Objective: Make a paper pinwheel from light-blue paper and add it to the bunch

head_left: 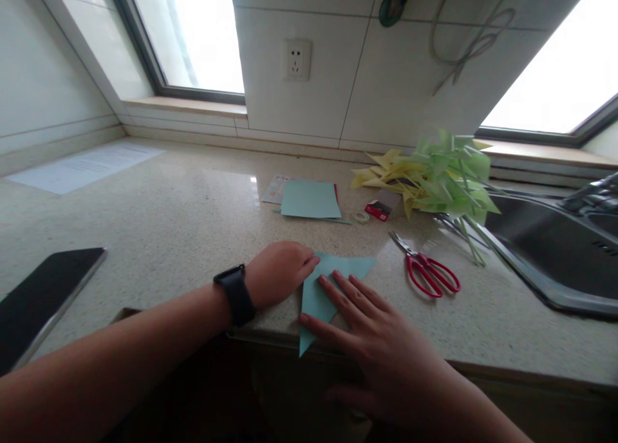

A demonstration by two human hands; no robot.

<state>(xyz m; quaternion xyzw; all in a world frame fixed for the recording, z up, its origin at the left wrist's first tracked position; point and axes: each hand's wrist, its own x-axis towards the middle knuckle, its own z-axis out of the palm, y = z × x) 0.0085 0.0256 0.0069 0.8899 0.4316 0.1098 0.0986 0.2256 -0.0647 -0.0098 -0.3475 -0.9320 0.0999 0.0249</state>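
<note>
A folded light-blue paper (316, 295) lies at the counter's front edge, one corner hanging over it. My right hand (371, 340) lies flat on the paper with fingers spread, pressing it down. My left hand (277, 272), with a black watch on the wrist, touches the paper's upper left edge with curled fingers.
Red-handled scissors (427, 269) lie to the right of the paper. More blue sheets (309, 199), a tape roll (360, 217), a small red box (378, 210) and yellow and green paper pinwheels (434, 176) sit further back. A sink (555, 243) is at right, a dark phone (43, 298) at left.
</note>
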